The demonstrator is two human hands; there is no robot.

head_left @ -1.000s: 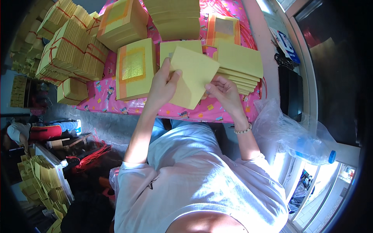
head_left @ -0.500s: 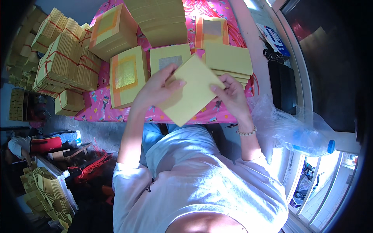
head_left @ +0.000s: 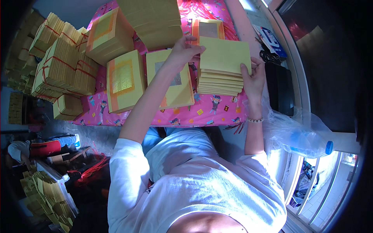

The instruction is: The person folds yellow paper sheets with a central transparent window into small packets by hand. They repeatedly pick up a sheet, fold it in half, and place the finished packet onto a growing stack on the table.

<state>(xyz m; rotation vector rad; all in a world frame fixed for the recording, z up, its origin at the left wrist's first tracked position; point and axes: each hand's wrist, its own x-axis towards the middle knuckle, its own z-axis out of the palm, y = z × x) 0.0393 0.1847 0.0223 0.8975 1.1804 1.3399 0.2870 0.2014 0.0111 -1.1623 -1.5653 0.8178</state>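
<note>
Since the earlier frames we've carried the yellow sheet (head_left: 225, 54) up and to the right: it was held tilted over the near edge of the table, now it lies flat on top of the fanned stack of yellow sheets (head_left: 220, 81) at the right of the pink cloth (head_left: 202, 114). Our left hand (head_left: 184, 49) is stretched forward across the table, fingers curled and pinching the sheet's top-left corner, thumb side hidden so we can't tell how hard it grips. Our right hand (head_left: 252, 79) sits at the sheet's right edge, fingers pressed together along the side of the stack, thumb on top near the corner; a bead bracelet (head_left: 255, 120) is on that wrist.

Just left of the stack, under our left forearm, lies a pile w/ a silver square in the middle (head_left: 171, 79), and beside it a pile w/ a gold square (head_left: 124, 79). More thick yellow piles sit further back, and bundles tied w/ red string (head_left: 58, 66) are heaped at the far left. A clear plastic bag (head_left: 299, 132) hangs off the table's right end, near a black box (head_left: 279, 87)
</note>
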